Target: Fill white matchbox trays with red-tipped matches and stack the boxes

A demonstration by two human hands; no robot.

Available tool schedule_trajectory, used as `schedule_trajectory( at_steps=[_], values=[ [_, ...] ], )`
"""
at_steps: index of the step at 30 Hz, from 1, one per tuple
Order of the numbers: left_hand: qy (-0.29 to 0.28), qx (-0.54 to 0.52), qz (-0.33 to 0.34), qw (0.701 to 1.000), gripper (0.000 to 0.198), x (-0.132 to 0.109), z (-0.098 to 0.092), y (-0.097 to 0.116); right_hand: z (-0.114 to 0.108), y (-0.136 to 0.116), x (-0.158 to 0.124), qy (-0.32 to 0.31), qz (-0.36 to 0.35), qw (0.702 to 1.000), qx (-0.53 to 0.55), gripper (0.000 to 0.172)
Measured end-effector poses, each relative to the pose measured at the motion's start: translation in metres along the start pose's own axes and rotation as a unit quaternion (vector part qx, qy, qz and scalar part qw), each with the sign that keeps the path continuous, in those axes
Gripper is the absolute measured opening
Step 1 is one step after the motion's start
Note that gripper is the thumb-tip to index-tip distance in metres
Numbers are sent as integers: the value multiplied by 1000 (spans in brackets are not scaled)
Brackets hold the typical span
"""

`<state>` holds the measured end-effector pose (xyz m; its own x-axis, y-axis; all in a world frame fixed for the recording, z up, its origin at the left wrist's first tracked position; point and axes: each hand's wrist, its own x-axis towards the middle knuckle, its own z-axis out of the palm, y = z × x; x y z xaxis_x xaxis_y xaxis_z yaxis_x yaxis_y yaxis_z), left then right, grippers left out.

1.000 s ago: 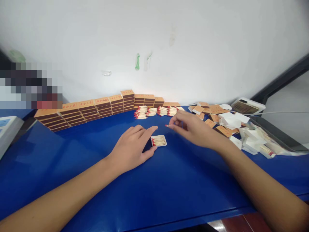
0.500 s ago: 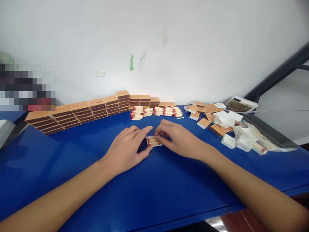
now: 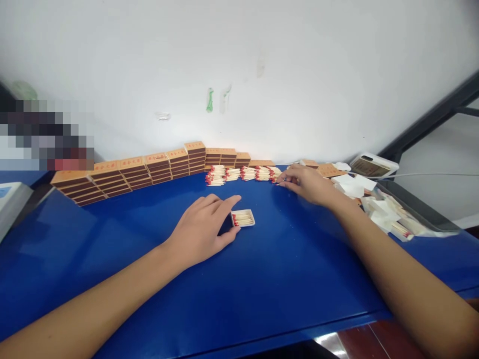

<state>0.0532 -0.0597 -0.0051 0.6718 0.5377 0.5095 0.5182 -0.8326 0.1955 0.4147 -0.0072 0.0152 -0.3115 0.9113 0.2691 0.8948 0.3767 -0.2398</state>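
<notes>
A small white matchbox tray lies on the blue table, filled with red-tipped matches. Around its left end is my left hand, thumb at the near corner and index finger stretched out past the far side, fingers apart. My right hand reaches to the right end of a row of loose matches by the wall. Its thumb and fingertips are pinched on a match there, partly hidden by the fingers.
Stacked orange matchboxes line the wall on the left. At right lie white trays and papers, more orange boxes, a phone-like device, a cable and a dark tray. A pixelated patch covers the far left.
My right hand has left the matchbox tray and moved right and away to the end of the match row. The left hand stays beside the tray. The view has shifted slightly.
</notes>
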Motion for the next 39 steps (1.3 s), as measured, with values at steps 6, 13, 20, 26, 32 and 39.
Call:
schedule_trajectory(
  at_steps=[6, 13, 20, 26, 32, 39],
  values=[
    [4, 3, 4, 1000, 56, -1, 2, -1, 3, 1, 1, 6, -3, 1000, 6, 19],
    [3, 3, 6, 1000, 55, -1, 1, 0, 2, 4, 2, -3, 7, 1000, 13, 20],
    [1, -2, 3, 1000, 55, -1, 1, -1, 5, 10, 3, -17, 20, 1000, 17, 26],
    [3, 3, 7, 1000, 55, -1, 1, 0, 5, 3, 3, -20, 7, 1000, 12, 32],
    [4, 8, 8, 1000, 55, -1, 2, -1, -4, -54, -6, -35, -30, 997, 62, 34],
    [6, 20, 14, 1000, 59, -1, 3, 0, 9, -126, -22, -70, -149, 985, 48, 19]
  ],
)
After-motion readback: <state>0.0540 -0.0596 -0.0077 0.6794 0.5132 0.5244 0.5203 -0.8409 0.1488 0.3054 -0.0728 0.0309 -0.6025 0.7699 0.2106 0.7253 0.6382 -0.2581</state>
